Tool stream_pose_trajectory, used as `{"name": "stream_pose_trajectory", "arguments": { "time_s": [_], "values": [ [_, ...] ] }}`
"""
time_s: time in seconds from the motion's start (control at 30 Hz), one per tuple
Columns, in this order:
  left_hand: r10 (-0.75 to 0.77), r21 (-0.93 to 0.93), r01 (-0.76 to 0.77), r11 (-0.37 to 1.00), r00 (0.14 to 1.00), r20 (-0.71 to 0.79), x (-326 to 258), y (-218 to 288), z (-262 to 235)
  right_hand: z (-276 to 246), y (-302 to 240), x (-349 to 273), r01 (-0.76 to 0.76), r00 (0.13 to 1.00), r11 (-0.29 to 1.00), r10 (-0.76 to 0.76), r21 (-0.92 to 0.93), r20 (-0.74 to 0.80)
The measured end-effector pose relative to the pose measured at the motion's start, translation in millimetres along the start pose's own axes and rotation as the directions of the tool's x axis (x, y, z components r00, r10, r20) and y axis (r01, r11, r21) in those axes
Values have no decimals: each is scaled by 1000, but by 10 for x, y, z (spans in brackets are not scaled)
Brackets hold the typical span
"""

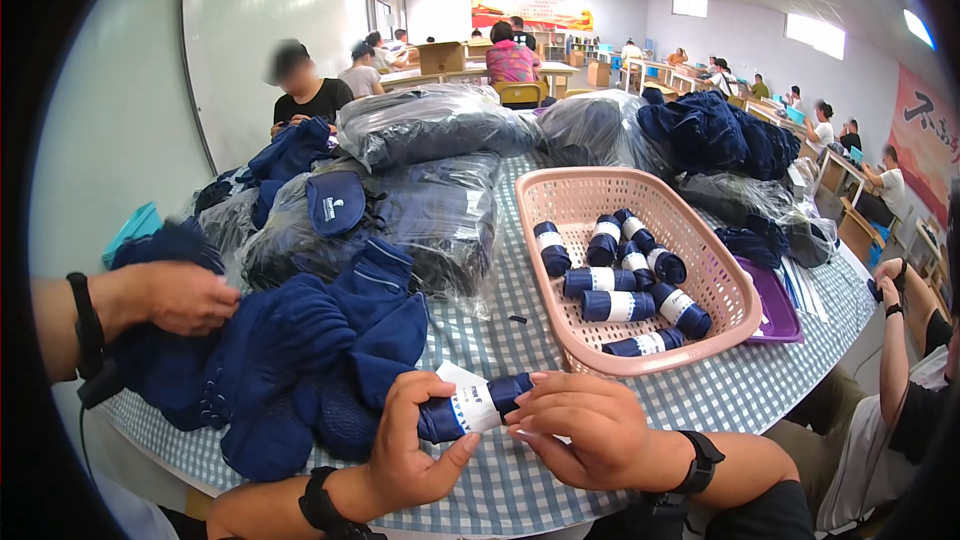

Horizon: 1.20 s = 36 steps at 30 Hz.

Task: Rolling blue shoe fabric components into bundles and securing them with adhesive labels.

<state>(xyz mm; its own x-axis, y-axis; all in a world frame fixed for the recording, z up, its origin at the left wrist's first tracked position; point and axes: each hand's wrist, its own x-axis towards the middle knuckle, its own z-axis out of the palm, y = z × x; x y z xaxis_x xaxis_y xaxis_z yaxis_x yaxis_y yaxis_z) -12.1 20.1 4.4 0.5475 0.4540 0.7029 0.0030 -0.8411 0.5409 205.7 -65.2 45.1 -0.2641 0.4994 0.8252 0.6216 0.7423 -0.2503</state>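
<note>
Above the table's near edge I hold a rolled navy fabric bundle (473, 408) with a white printed paper band round its middle. My left hand (415, 440) grips its left end, fingers behind and thumb in front. My right hand (590, 428) is closed on the right end, fingers bent over it. One corner of white paper sticks up from the band. Just left of my hands lies a heap of loose navy garments (290, 360). Beyond my right hand, a pink basket (540, 240) holds several similar banded navy rolls (620, 307).
Plastic-wrapped navy bundles (420, 210) are piled at the back, with a navy pouch (336, 202) on top. A purple tray (775, 305) sits beside the basket on the checked tablecloth (470, 330). Another person's hand (190, 297) reaches in from the left; a co-worker sits at right.
</note>
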Motion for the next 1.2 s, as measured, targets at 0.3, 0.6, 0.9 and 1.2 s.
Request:
{"name": "stream_pose_trajectory", "arguments": {
  "time_s": [0.3, 0.6, 0.9, 1.2],
  "values": [
    [-153, -204, 150, 967, 988, 2, -88, -122, 63, 106, 42, -95, -40, 990, 994, 53, 106, -129],
    [-413, -603, 377, 703, 907, 86, -45, -117, 103, 28, 102, -83, 37, 999, 990, -36, 136, -14],
    [-468, -614, 455, 645, 870, 153, -52, -139, 101, 32, 118, -128, 29, 999, 987, -31, 160, 11],
    [-544, -711, 500, 494, 816, 196, 9, -35, 104, -23, 76, -77, 23, 1000, 1000, -23, 7, -22]
  ]
}}
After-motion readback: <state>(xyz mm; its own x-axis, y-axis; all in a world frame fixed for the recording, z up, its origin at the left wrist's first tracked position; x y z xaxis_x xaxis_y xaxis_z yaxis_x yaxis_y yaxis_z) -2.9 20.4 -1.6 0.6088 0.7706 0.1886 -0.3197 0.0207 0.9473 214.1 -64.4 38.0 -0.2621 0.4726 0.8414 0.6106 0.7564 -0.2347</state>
